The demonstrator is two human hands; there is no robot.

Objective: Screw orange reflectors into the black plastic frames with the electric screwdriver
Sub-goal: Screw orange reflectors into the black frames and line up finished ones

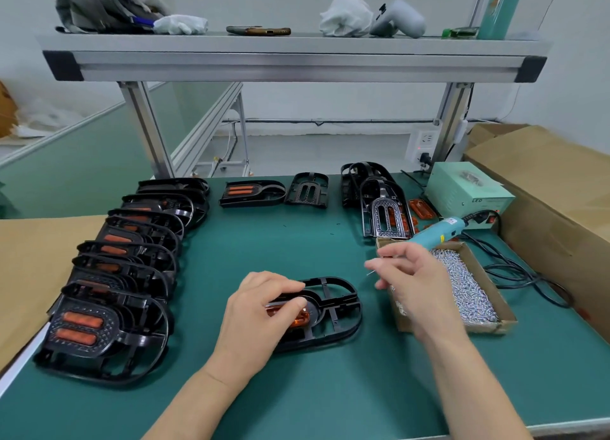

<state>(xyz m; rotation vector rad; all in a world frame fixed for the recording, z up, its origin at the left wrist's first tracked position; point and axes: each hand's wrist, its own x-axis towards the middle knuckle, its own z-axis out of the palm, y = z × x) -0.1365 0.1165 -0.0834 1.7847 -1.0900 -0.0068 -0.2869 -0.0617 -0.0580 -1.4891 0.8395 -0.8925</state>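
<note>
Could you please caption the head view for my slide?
Left hand holds orange reflector in black frame; right hand pinches screw.

L hand [260,311] is lying palm-down, fingers curling over the orange reflector [298,320]; R hand [412,281] is hovering, fingertips pinching a tiny screw [370,272].

- We look from head height, forward and down onto the green bench [297,241], close over its near edge.
- Our wide lens reaches the aluminium shelf [297,63] above the bench's far edge.
</note>
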